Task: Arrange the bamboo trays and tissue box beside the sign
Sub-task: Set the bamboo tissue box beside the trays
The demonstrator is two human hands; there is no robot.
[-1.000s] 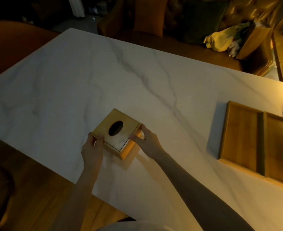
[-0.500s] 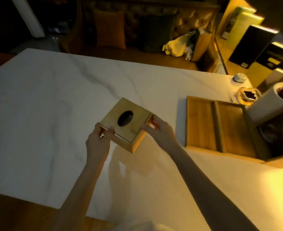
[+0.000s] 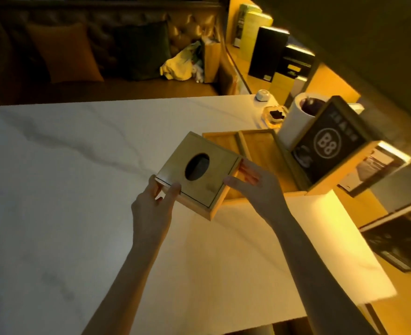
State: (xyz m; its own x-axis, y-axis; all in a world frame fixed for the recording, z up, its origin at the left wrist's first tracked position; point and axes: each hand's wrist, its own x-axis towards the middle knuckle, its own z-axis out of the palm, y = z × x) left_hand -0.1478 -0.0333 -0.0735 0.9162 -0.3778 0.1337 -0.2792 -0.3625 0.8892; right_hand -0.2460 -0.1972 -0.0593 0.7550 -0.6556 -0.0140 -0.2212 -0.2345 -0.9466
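Left fingertips (image 3: 174, 189) pressed on the near left edge of the tissue box (image 3: 197, 175), thumb on the corner, fingers bent against the side. Left hand (image 3: 151, 209) clamped on that corner, forearm running down toward the lower edge of the view. Right fingers (image 3: 249, 174) laid flat and close together along the box's right side, thumb hooked over the near edge of the lid. Right hand (image 3: 257, 187) gripping that side, so the box held between both hands. Box of pale bamboo, square, tilted on a diagonal, dark oval opening in the top; whether resting on the table or lifted just clear of it cannot be told. Far right corner of the box overlapping the near left part of the bamboo trays (image 3: 255, 146), two shallow trays lying side by side with a raised rim between them. Just beyond the trays to the right, a dark sign (image 3: 330, 143) in a wooden frame, leaning back, marked with a circled "B8". Behind the sign's upper left edge, a white cup (image 3: 294, 122) with a dark inside. Farther back, a small glass dish (image 3: 274, 114) with something dark in it, and a small white round object (image 3: 263, 95) near the table's far corner. White marble table (image 3: 78, 189) with grey veins spreading left, warm yellow light along its right end. Beyond the far edge, a dim sofa (image 3: 102, 49) with cushions and a crumpled yellow cloth (image 3: 177, 66).
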